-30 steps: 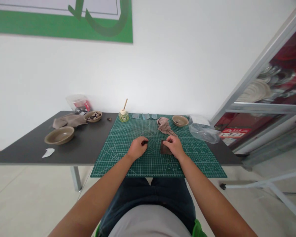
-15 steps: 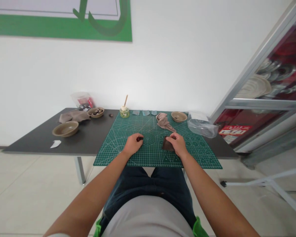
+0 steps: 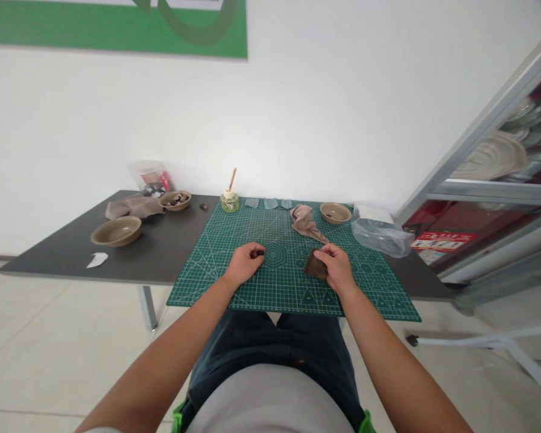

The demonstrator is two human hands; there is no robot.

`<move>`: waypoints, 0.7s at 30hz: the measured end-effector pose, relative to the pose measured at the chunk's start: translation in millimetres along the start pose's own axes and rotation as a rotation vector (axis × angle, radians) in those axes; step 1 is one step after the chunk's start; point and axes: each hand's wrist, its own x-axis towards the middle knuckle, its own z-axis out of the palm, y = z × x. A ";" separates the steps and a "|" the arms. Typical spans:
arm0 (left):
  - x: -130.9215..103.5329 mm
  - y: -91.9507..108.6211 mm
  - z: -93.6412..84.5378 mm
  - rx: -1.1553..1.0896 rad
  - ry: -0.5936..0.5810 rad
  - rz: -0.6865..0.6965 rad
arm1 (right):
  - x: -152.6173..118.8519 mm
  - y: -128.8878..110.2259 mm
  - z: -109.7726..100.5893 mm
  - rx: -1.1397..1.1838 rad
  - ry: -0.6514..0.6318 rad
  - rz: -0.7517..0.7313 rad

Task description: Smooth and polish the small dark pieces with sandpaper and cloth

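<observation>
Over the green cutting mat (image 3: pixel 220 266) on the bench (image 3: pixel 160 264), brown sheet (image 3: pixel 314 267) sits between the hands, nearer the right. Right hand (image 3: pixel 339 267) grip pinched on its upper right edge; sheet extends left from there, tilted, long axis unclear. Left hand (image 3: pixel 244 263) grip closed around small dark piece (image 3: pixel 259 253), tip poking right, sheetward. Piece and sheet apart, mat between. Crumpled cloth (image 3: pixel 305 220) lies just beyond right hand.
</observation>
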 end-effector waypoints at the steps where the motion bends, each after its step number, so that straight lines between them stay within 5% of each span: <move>1: -0.2 0.4 -0.2 -0.012 0.001 0.001 | -0.3 0.0 0.3 -0.004 -0.002 -0.001; 5: 0.2 2.8 1.7 -0.123 0.002 -0.055 | 2.3 -0.2 4.4 0.000 -0.019 0.002; 10: 12.3 13.9 13.6 -0.678 -0.029 -0.266 | 24.4 -4.9 27.0 0.046 -0.098 0.028; 17: 75.7 22.8 35.1 -0.842 0.066 -0.362 | 88.2 -9.3 76.6 0.068 -0.126 -0.043; 21: 104.5 15.3 39.2 -0.851 0.074 -0.340 | 110.4 0.9 79.5 -0.016 -0.058 -0.092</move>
